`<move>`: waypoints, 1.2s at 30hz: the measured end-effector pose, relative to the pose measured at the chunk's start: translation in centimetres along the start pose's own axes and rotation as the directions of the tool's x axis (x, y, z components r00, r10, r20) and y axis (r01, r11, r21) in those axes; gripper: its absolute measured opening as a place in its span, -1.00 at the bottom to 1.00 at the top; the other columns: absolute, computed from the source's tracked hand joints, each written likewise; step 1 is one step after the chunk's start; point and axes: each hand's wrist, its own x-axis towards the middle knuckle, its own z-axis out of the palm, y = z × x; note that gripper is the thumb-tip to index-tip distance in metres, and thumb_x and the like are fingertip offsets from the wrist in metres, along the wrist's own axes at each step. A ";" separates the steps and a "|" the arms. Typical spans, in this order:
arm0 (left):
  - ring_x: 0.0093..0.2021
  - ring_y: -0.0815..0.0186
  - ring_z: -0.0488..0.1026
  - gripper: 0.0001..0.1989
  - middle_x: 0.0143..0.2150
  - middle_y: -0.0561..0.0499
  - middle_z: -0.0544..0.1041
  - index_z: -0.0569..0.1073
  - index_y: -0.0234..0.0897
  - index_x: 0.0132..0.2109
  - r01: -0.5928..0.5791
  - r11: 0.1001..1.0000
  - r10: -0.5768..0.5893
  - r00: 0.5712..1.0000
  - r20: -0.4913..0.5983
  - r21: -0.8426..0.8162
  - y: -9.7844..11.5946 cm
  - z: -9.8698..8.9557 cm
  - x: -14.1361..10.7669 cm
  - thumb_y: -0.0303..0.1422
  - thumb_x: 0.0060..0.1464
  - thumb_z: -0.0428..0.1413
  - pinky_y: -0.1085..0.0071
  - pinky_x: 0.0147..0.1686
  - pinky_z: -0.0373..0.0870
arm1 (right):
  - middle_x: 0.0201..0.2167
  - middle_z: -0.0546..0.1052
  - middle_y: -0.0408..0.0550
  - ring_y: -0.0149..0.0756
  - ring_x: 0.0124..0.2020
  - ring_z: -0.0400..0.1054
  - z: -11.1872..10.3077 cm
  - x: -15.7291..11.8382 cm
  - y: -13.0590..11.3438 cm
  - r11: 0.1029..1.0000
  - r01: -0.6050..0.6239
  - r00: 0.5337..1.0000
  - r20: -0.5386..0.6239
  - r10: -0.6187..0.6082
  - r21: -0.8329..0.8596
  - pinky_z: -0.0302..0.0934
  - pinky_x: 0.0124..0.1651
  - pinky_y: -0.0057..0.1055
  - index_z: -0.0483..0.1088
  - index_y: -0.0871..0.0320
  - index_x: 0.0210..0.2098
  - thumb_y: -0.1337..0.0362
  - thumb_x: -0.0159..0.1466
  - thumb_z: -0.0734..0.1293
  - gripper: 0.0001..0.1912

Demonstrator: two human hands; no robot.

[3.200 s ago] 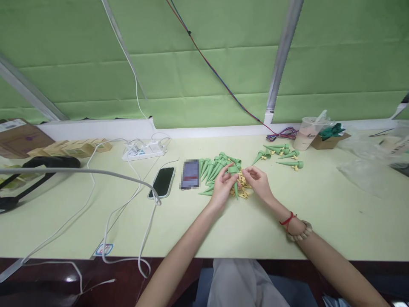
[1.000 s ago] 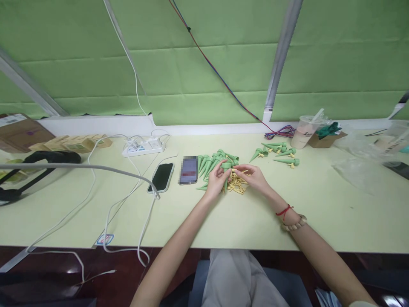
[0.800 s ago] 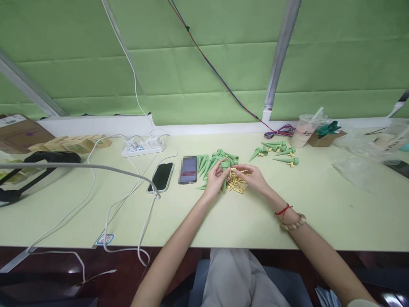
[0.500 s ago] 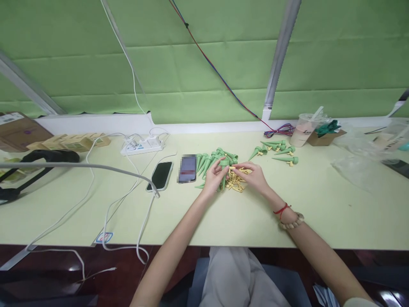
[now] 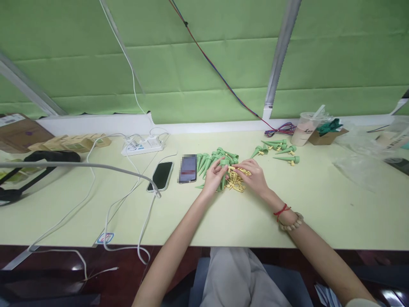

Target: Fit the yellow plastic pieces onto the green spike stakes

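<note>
My left hand is closed around a green plant watering spike, its wide collar up and its point down. Between the fingertips of my right hand is a small yellow valve, pressed against the side of that spike. Whether it sits in the spike's hole is too small to tell. Below the hands lies a heap of loose yellow valves. Loose green spikes are piled just behind and left of my left hand. Farther right, several green spikes with yellow valves attached lie together.
Two phones, one dark-screened and one lit, lie left of the pile. White cables run from a power strip across the table's left side. A drink cup, a small cardboard box and plastic bags stand right.
My right fingers have shifted slightly and curled closer around the yellow valve at the spike. The left hand keeps its hold; the view has moved only a little.
</note>
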 end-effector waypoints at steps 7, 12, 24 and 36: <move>-0.61 0.51 0.27 -0.48 -0.54 0.11 0.30 0.35 -0.26 0.02 -0.032 0.999 0.031 0.999 0.007 0.029 0.2 -0.1 -0.1 -0.19 -0.12 0.19 0.54 -0.54 0.28 | -0.30 0.56 -0.04 -0.25 -0.27 0.41 0.6 -0.2 -0.3 0.944 -0.252 0.968 0.054 0.246 0.212 0.28 -0.21 -0.33 0.50 0.09 -0.24 0.13 0.15 0.29 -0.74; -0.60 0.50 0.27 -0.48 -0.54 0.12 0.29 0.34 -0.24 0.01 -0.021 1.000 0.021 1.000 0.017 0.023 0.0 0.0 -0.1 -0.19 -0.12 0.19 0.53 -0.53 0.27 | -0.28 0.55 -0.02 -0.23 -0.27 0.42 0.7 -0.1 -0.5 0.907 -0.318 0.948 0.081 0.308 0.275 0.30 -0.24 -0.33 0.49 0.12 -0.22 0.10 0.08 0.34 -0.68; -0.63 0.54 0.26 -0.47 -0.46 0.07 0.39 0.35 -0.28 -0.02 -0.003 1.000 0.003 0.995 -0.098 -0.007 0.3 -0.5 0.2 -0.16 -0.16 0.20 0.57 -0.61 0.22 | -0.31 0.54 -0.02 -0.29 -0.34 0.40 0.5 0.0 0.4 0.937 -0.265 0.963 0.017 0.268 0.228 0.28 -0.30 -0.38 0.49 0.14 -0.31 0.11 0.08 0.33 -0.73; -0.75 0.50 0.13 -0.50 -0.79 0.26 0.16 0.28 -0.31 -0.15 0.091 0.991 -0.102 0.988 -0.115 -0.096 0.0 0.2 0.0 -0.07 -0.16 0.17 0.57 -0.67 0.09 | -0.59 0.47 -0.10 -0.33 -0.54 0.32 0.0 -0.2 0.9 0.887 -0.323 0.943 -0.032 0.331 -0.330 -0.01 -0.52 -0.45 0.44 0.09 -0.52 -0.06 0.17 0.18 -0.59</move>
